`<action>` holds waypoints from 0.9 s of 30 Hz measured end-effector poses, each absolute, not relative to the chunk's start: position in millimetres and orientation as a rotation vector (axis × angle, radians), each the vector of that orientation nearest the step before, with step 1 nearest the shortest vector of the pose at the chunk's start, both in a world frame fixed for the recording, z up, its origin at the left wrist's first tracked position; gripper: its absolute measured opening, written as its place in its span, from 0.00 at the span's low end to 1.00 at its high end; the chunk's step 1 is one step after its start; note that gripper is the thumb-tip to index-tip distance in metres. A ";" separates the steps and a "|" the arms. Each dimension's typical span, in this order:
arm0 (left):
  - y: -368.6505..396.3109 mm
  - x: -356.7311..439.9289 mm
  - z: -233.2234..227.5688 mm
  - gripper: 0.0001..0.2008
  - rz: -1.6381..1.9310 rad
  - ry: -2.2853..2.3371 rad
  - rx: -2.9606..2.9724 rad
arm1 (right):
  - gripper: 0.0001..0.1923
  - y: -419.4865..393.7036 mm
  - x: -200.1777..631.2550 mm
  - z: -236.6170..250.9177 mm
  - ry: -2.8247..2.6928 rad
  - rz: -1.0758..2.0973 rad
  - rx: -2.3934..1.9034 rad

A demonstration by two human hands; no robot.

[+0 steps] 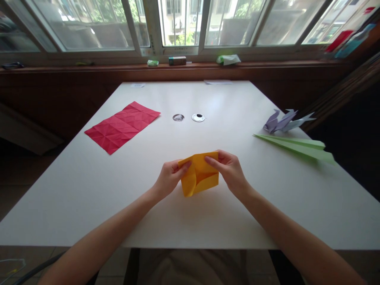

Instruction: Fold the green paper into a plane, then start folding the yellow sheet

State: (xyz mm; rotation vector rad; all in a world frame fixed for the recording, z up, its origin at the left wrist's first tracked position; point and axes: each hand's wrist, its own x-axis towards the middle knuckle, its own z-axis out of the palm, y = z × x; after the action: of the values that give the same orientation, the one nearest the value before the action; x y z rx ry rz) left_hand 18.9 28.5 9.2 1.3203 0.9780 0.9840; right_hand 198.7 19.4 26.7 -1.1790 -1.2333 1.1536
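Observation:
Between my two hands is a folded piece of yellow origami paper (204, 178), held up just above the white table. My left hand (169, 176) pinches its upper left corner, thumb on the near face. At the upper right corner my right hand (230, 168) grips the paper the same way. The front of the paper gapes a little, showing a darker inner pocket. The fingers behind the paper are mostly hidden.
A creased red sheet (123, 124) lies at the left of the white table (97, 202). Two round discs (198, 117) lie beyond my hands. On the right are a green paper plane (297, 146) and purple folded cranes (279, 120). Small items line the windowsill (118, 68).

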 end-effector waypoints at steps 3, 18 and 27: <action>28.8 18.1 9.2 0.14 0.976 0.973 1.376 | 0.13 18.9 198.4 26.2 -1.226 1.073 -1.151; 28.2 19.4 15.4 0.13 0.928 0.923 1.340 | 0.10 19.1 200.8 22.7 -1.154 0.883 -1.089; 31.1 19.1 14.7 0.13 0.843 0.957 1.365 | 0.11 24.1 203.2 20.9 -1.132 0.763 -1.141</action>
State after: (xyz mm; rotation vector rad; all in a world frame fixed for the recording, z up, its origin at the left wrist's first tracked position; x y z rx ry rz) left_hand 19.1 31.1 14.7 1.3651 0.9573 0.8434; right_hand 203.2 24.1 20.9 -1.1414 -1.1317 0.7628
